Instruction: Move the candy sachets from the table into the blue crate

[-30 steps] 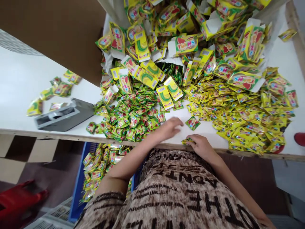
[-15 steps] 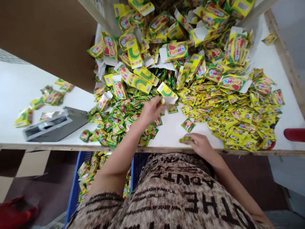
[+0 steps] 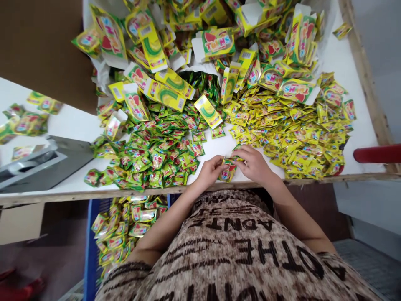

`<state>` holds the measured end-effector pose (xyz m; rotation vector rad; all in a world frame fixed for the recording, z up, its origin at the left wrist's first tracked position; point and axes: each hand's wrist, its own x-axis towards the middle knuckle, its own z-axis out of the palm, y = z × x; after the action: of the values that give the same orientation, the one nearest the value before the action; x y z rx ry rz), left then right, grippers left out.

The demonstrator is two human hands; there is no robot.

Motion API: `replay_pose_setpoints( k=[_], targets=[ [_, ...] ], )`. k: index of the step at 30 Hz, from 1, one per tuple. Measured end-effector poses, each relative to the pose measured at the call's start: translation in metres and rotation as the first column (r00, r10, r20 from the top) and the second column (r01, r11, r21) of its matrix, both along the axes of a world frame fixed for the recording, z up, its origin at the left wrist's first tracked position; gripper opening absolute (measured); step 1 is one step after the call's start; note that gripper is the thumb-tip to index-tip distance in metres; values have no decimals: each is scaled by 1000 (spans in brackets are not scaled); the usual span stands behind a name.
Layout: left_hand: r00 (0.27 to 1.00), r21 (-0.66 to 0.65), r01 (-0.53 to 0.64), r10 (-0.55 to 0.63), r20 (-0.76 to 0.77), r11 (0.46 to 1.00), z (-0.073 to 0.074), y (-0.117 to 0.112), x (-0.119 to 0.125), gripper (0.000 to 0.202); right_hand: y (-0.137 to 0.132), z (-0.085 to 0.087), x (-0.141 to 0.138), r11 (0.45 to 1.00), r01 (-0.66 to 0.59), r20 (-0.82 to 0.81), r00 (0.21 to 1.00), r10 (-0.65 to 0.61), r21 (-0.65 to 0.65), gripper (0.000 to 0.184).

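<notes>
At the front edge of the table my left hand [image 3: 210,172] and my right hand [image 3: 255,166] are close together, fingertips nearly meeting. Between them is a small green-and-red candy packet [image 3: 228,172], its left side pinched in my left fingers. My right fingers are closed on one or more candy packets, partly hidden by the hand. Just beyond lies a yellow-and-green candy box [image 3: 208,111]. Green packets [image 3: 156,146] are heaped to the left and yellow packets [image 3: 300,133] to the right.
Printed boxes [image 3: 217,44] pile up at the back. A grey tape dispenser [image 3: 46,163] stands at the left, below a brown cardboard box [image 3: 46,46]. Under the table is a blue crate [image 3: 89,242] of filled packs. A red handle [image 3: 376,154] juts in from the right.
My left hand has let go of the yellow candy box and come back toward the table edge, beside my right hand. It now pinches a packet. The whole view has shifted.
</notes>
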<state>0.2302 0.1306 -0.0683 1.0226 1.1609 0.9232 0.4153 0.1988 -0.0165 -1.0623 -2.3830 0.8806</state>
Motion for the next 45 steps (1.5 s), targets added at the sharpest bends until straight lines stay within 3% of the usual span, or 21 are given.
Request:
replay_pose_setpoints(
  k=[5, 8, 11, 12, 15, 18, 19, 21, 23, 25, 28, 30, 32, 33, 34, 36, 37, 38, 40, 43, 45],
  targets=[
    [999, -35, -6, 7, 37, 999, 7, -4, 4, 37, 10, 21, -10, 981, -157, 167, 970, 175, -116, 6],
    [998, -64, -67, 68, 11, 996, 9, -5, 8, 40, 9, 19, -17, 994, -51, 153, 986, 66, -99, 12],
    [990, -84, -130, 134, 46, 988, 9, -7, 9, 41, 3, 9, -19, 998, 48, 17, 999, -47, -38, 11],
    [988, -82, -139, 144, 58, 987, 9, -9, 8, 41, 1, 6, -19, 999, 31, -13, 999, -31, -8, 6],
    [986, -53, -154, 157, 56, 987, 8, -11, 7, 40, -3, 3, -17, 991, -115, 40, 993, 113, 67, 15],
    [983, -39, -182, 182, 0, 983, 6, -13, 7, 38, -6, 3, -14, 973, -228, 55, 972, 226, 22, 17],
    [980, -42, -198, 197, -17, 979, 6, -13, 7, 38, -8, 3, -12, 979, -203, -1, 979, 203, -14, 16],
    [974, -63, -226, 225, -24, 972, 5, -13, 8, 38, -10, -1, -8, 991, -33, -156, 988, 12, -128, 17],
    [970, -93, -240, 243, 17, 966, 3, -14, 8, 37, -14, -8, -5, 921, 179, -258, 926, -277, -347, 21],
    [970, -101, -218, 227, 82, 971, 3, -16, 8, 39, -19, -17, -5, 765, 227, -254, 854, -454, -603, 28],
    [962, -99, -182, 198, 186, 978, 7, -21, 5, 41, -25, -26, -8, 542, 69, -258, 824, -504, -837, 31],
    [936, -157, -162, 203, 289, 974, 10, -23, 3, 41, -27, -27, -12, 452, -23, -282, 810, -515, -892, 29],
    [913, -220, -134, 207, 352, 966, 14, -24, 0, 36, -27, -25, -16, 411, -50, -276, 812, -514, -910, 25],
    [914, -235, -131, 209, 348, 963, 16, -23, -1, 32, -28, -24, -18, 433, -30, -269, 822, -502, -901, 22],
    [920, -237, -149, 222, 322, 960, 16, -21, -3, 30, -28, -22, -20, 494, 10, -268, 831, -487, -869, 19],
    [924, -208, -245, 293, 244, 947, 16, -18, -5, 30, -29, -19, -24, 683, 103, -299, 845, -444, -724, 15],
    [919, -181, -301, 335, 207, 936, 16, -17, -6, 30, -29, -18, -25, 758, 125, -322, 852, -412, -640, 15],
    [914, -147, -344, 367, 172, 927, 15, -16, -7, 29, -28, -17, -25, 800, 129, -339, 858, -386, -586, 16],
    [915, -72, -383, 389, 105, 921, 12, -15, -7, 25, -27, -17, -25, 788, 113, -344, 856, -386, -605, 19],
    [932, 5, -359, 358, 52, 933, 8, -16, -5, 23, -26, -21, -24, 681, 112, -306, 832, -462, -723, 27],
    [936, 16, -348, 346, 67, 937, 6, -15, -2, 27, -26, -25, -24, 657, 139, -283, 823, -493, -741, 30]
  ],
)
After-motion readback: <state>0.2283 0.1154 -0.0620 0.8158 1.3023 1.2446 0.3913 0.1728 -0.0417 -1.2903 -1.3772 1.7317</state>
